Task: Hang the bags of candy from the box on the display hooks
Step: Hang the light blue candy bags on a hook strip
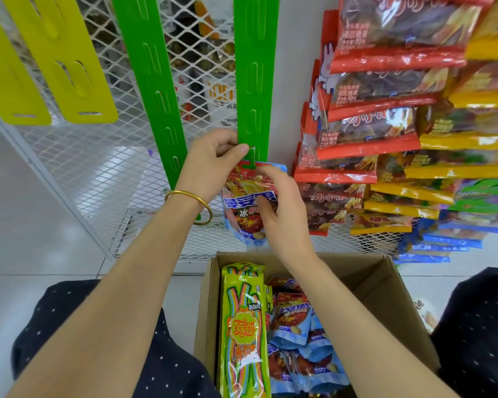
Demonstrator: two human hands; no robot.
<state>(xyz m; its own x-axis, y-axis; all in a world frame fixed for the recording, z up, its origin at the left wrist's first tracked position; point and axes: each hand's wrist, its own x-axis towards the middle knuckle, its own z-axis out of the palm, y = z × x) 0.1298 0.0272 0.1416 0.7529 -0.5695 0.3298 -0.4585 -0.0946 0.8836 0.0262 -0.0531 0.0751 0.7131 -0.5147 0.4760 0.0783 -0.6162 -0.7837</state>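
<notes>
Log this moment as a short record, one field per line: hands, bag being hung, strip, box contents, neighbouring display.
left hand: pinching the green hanging strip at its lowest tab
right hand: holding the red-and-blue candy bag against the strip
bag state: top edge at the tab; whether fully hooked, cannot tell
cardboard box: holds long rainbow candy packs and more blue bags
right of strip: full strips of hung bags

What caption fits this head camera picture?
Both hands hook a candy bag onto the green strip.
</notes>
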